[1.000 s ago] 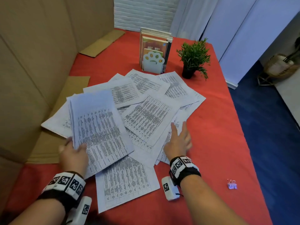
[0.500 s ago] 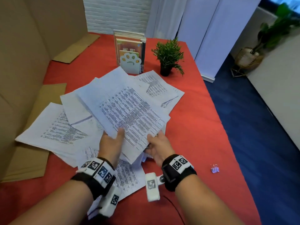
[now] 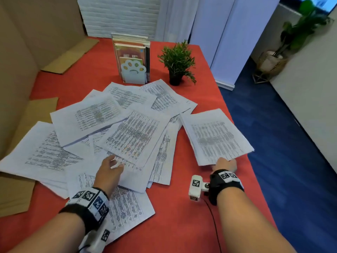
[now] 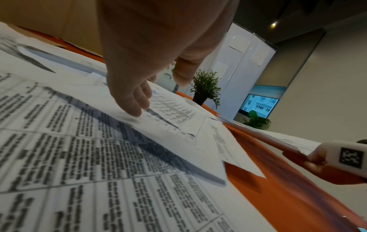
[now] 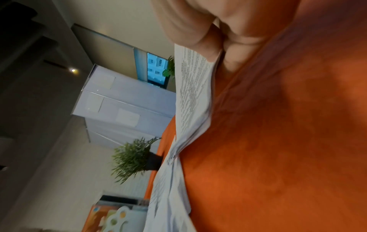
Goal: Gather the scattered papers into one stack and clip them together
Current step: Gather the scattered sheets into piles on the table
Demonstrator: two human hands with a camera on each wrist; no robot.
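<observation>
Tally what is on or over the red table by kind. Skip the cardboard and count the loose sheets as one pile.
Small green potted plant: 1
White paw-shaped bookend rack of books: 1
Spread pile of loose printed white sheets: 1
Bundle of printed white sheets in the grip of the right hand: 1
Total: 4

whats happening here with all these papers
A person is gathering printed sheets strewn over a red table. The right hand grips a small bundle of papers by its near edge, held off to the right of the pile. The left hand reaches with loose fingers onto the scattered sheets, which are not yet stacked. No clip is in view.
</observation>
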